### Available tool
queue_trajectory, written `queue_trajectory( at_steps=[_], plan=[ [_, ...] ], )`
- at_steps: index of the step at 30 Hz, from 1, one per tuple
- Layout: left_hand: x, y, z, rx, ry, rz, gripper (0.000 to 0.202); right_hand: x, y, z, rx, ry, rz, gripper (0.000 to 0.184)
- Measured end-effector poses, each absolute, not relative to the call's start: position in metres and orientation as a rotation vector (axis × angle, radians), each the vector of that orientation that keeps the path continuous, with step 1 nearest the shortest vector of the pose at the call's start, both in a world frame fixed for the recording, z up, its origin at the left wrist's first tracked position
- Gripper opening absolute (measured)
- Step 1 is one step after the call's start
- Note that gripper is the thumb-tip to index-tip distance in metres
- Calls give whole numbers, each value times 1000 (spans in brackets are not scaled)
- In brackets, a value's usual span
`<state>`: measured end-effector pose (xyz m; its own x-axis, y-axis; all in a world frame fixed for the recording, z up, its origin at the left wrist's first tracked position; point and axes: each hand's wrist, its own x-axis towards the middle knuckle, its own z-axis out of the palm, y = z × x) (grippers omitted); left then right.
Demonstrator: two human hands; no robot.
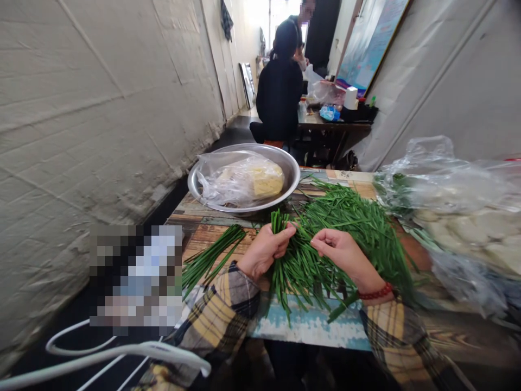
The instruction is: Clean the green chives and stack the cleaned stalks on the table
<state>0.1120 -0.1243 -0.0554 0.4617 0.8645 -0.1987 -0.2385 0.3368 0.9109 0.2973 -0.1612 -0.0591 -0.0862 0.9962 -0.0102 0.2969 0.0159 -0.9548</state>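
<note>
My left hand point(268, 247) is wrapped around an upright bunch of garlic chives point(280, 271), whose cut ends stick up above the fist while the leaves fan down to the table. Just to its right, my right hand point(337, 251) has thumb and fingertips pinched together. Whatever is between them is too small to make out. A large loose heap of garlic chives point(345, 212) spreads beyond and beneath my right hand. To the left of my left hand lies a smaller, aligned bundle of chives point(215, 252).
A metal basin point(195, 187) holding a plastic bag with something yellowish stands at the table's far side. Bagged pale round pieces point(484, 228) sit at the right. White curved tubing point(122, 355) is at lower left. Two people point(279, 87) are at another table point(325, 124) behind.
</note>
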Motion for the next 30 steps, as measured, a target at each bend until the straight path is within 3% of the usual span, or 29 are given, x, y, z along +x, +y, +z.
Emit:
queue_trajectory(
  at_steps=[17,23,30],
  plan=[
    [113,-123,-54,1016,824,860,30,307,-156,-72,-1297,-1189,1225,22],
    [111,-123,-52,1041,817,845,29,301,-160,-64,-1278,-1250,1337,34],
    [113,-123,-53,1097,899,801,33,302,-158,-70,-1290,-1185,1264,24]
  ],
)
